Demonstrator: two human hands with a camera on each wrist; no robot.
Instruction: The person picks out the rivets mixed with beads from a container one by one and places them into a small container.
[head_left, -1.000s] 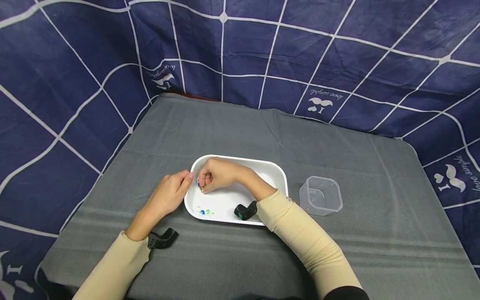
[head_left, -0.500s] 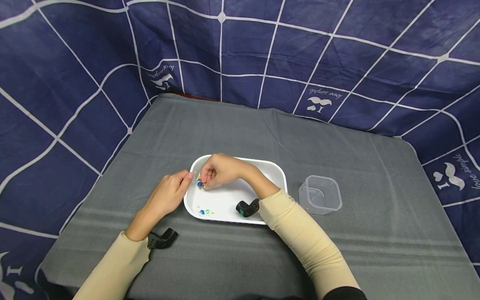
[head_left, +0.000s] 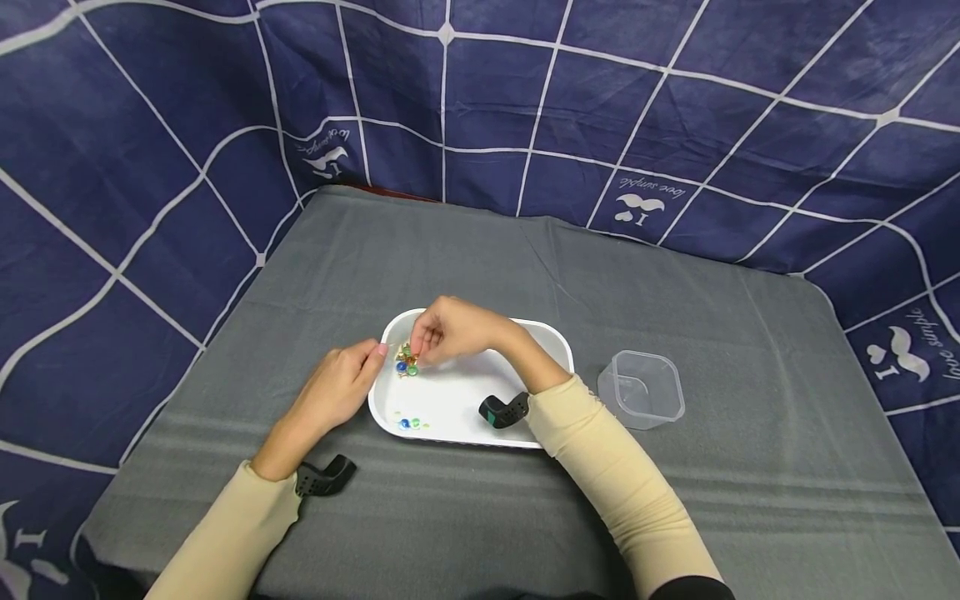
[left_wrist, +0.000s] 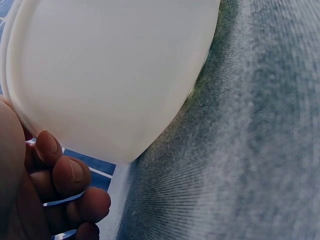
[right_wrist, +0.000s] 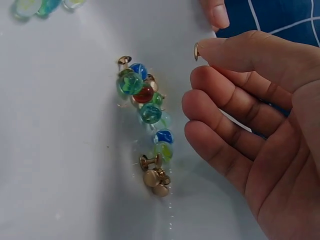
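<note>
A white tray (head_left: 468, 408) lies on the grey cloth, and my left hand (head_left: 341, 385) grips its left rim, with the thumb on top. In the left wrist view, the curled fingers (left_wrist: 75, 172) sit beside the tray's outer wall. Over the tray, my right hand (head_left: 453, 329) pinches a small gold stud (right_wrist: 196, 51) by thumb and fingertip. Just beside it, a pile of glass marbles (right_wrist: 131, 83) in green, blue and red lies along the tray's left end, mixed with several gold studs (right_wrist: 151, 177).
A clear plastic box (head_left: 645, 392) stands right of the tray. A few more marbles (head_left: 410, 424) sit in the tray's near left corner. Blue gridded cloth (head_left: 525, 100) hangs behind and at the sides of the grey-covered table (head_left: 465, 258).
My right hand has lifted away from the pile, up and to the right, uncovering the marbles and studs. The left hand stays at the tray rim.
</note>
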